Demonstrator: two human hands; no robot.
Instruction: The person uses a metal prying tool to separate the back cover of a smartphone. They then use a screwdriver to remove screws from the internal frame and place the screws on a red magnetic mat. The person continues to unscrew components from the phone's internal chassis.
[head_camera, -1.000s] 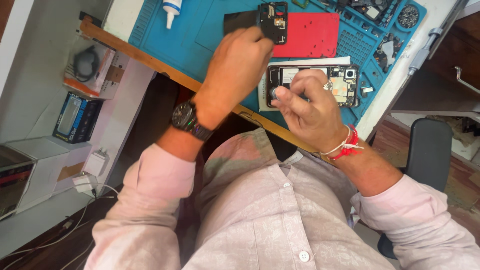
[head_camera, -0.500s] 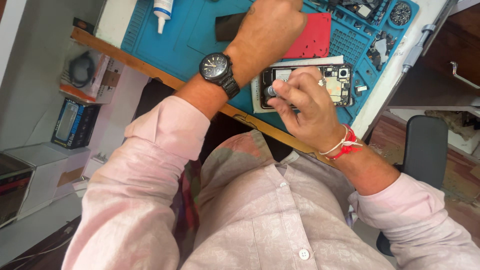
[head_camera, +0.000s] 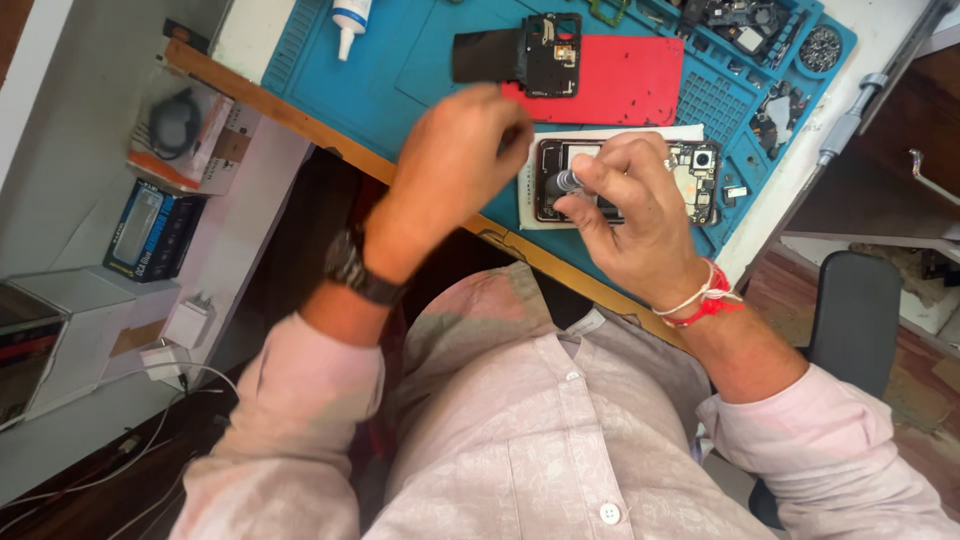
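An opened phone (head_camera: 690, 175) with its circuit boards bare lies on a white sheet on the blue work mat (head_camera: 410, 70). My right hand (head_camera: 630, 205) rests over the phone and grips a small screwdriver (head_camera: 566, 182) with a round metal cap. My left hand (head_camera: 455, 160) hovers blurred just left of the phone, fingers curled together, with nothing visible in it. A red back cover (head_camera: 630, 80) and a black inner frame (head_camera: 550, 55) lie beyond the phone.
A white glue bottle (head_camera: 350, 18) lies at the mat's far left. Small phone parts (head_camera: 790, 50) fill the mat's right-hand compartments. Boxes (head_camera: 150, 235) and a white charger (head_camera: 185, 322) sit on a shelf at left. A dark chair (head_camera: 855, 310) stands at right.
My left hand has pulled back from the far side of the mat towards the phone. My right hand stays on the phone with the screwdriver.
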